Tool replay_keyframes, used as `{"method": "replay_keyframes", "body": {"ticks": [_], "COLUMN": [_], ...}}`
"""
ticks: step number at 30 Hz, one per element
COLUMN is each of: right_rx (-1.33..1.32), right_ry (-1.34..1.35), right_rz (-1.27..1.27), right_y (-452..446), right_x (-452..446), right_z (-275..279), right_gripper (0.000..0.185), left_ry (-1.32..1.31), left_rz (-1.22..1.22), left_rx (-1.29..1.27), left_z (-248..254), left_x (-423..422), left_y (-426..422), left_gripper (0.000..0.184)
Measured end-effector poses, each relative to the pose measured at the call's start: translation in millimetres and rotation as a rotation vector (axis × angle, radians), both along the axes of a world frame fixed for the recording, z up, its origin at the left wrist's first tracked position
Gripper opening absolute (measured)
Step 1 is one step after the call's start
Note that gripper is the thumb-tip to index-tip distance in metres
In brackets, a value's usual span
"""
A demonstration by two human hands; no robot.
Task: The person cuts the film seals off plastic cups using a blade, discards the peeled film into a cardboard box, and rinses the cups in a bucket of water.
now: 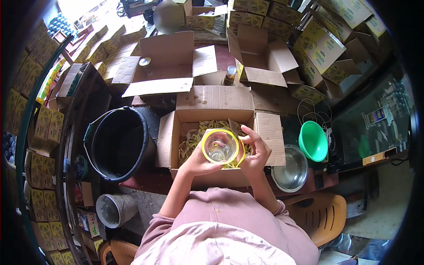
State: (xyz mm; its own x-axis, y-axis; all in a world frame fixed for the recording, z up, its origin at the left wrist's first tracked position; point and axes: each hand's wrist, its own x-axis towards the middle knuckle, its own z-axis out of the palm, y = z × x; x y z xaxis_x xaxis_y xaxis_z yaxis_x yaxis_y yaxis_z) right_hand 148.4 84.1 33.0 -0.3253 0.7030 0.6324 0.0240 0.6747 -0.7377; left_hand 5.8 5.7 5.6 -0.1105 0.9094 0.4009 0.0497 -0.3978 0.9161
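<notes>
My left hand [198, 162] wraps round a clear jar [219, 152] with a bright yellow rim, tilted so that I look down into its mouth. At the jar's right side, my right hand [258, 155] has its fingers bent, with a thin yellow strip [241, 160] between thumb and jar. How firmly it pinches the strip is partly hidden. Both hands are above an open cardboard box [215, 115], which holds many pale yellow curled strips [191, 140].
A black bucket [118, 145] stands left; a green bowl [313, 141] and a metal bowl [290, 168] are right. Beyond are open cartons [167, 55] [260, 51] and a small jar [229, 75]. An orange chair [319, 218] and a grey bucket [115, 210] flank me.
</notes>
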Motion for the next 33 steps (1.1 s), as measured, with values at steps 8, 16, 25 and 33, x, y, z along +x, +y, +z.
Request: {"method": "replay_keyframes", "body": {"ticks": [8,16,25,33], "right_rx": [0.023,0.164,0.28,0.294], "right_ry": [0.055,0.001,-0.004,-0.023], "right_rz": [-0.086,-0.157,-0.169,-0.134], "right_y": [-2,-5,-5,-7], "right_x": [-2,-2,-5,-6], "right_z": [-5,-3,1,6], "right_gripper": [0.037,0.033,0.037,0.038], "left_ry": [-0.131,-0.128,0.12,0.117], "left_rz": [0.094,0.106,0.252,0.226], "left_rx": [0.074,0.066,0.1,0.035], "left_z": [-10,-8,-11,-3], "left_x": [2,6,6,3], "left_y": [5,8,11,5], "left_gripper": [0.066,0.062,0.061,0.058]}}
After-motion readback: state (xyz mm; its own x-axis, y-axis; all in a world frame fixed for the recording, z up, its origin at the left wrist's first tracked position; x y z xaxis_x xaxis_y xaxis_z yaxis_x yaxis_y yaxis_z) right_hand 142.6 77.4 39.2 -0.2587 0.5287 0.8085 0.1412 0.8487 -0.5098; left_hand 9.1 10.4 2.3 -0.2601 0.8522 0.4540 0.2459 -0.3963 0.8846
